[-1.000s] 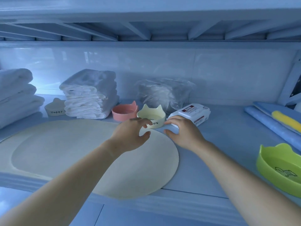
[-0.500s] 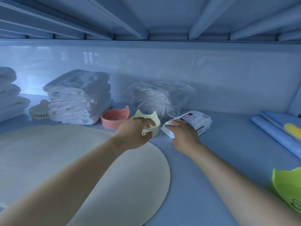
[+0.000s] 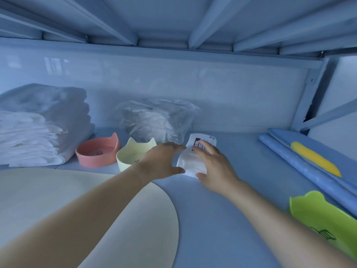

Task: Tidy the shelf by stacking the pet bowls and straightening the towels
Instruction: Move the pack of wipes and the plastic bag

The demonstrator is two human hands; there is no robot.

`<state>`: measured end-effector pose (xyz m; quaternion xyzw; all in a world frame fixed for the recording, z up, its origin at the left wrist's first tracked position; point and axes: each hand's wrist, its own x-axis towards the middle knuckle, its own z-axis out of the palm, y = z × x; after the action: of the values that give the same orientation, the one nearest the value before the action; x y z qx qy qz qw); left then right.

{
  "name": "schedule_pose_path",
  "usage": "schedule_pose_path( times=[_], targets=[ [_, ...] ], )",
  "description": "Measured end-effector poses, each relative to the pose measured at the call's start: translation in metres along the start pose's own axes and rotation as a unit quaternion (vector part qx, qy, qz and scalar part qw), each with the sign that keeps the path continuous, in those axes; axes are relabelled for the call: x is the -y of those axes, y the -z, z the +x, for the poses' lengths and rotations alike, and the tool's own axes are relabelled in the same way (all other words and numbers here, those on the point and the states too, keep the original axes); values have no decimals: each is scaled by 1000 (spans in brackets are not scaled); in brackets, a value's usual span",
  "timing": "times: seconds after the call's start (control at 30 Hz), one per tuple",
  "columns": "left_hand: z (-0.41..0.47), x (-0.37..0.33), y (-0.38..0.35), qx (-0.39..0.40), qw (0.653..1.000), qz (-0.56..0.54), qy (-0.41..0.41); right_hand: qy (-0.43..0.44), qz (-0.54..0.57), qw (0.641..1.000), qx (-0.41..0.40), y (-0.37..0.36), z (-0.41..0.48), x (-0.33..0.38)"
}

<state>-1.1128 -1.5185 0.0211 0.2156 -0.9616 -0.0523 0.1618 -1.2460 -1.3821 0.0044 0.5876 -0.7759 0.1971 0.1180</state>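
Head view: shelf (image 3: pixel 222 200), contents as found.

Hands: left hand (image 3: pixel 162 161) spread wide, its fingertips at the left edge of a white packet (image 3: pixel 190 163). Right hand (image 3: pixel 214 165) holds that packet, fingers over the printed label and thumb at the near corner.

Step in hand, as judged: shifting the packet out of the bowls' way. To do it well, keep it low, slide it toward the back wall, and steer the left wrist clear of the bowl just beside it.

Task items:
- Cream cat-ear bowl (image 3: pixel 129 154), upright with dark lettering on the front, mid-shelf and partly behind the left hand.
- Pink cat-ear bowl (image 3: pixel 96 151), upright, just left of the cream one.
- Green cat-ear bowl (image 3: pixel 324 219), at the front right edge, well apart from the others, with a line drawing inside. None are stacked yet.
- Folded white towels (image 3: pixel 38 130), piled at the left rear with uneven edges.
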Motion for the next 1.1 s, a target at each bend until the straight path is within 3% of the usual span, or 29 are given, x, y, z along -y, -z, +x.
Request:
schedule_pose_path(
  times=[0.13,0.47,0.77,0.93,1.1],
  targets=[
    [11,-11,-14,22,998,-18,-49,-29,61,997,35,-1,-1,-3],
    [-5,-15,-17,-15,994,-44,-97,-37,36,999,16,13,-14,-1],
    [20,20,29,-177,983,-5,-38,-28,93,994,-59,22,44,6],
    [36,44,44,-146,988,41,39,-21,86,995,-36,22,79,4],
    [54,38,44,-128,986,103,23,18,67,997,-38,20,109,5]
  ],
)
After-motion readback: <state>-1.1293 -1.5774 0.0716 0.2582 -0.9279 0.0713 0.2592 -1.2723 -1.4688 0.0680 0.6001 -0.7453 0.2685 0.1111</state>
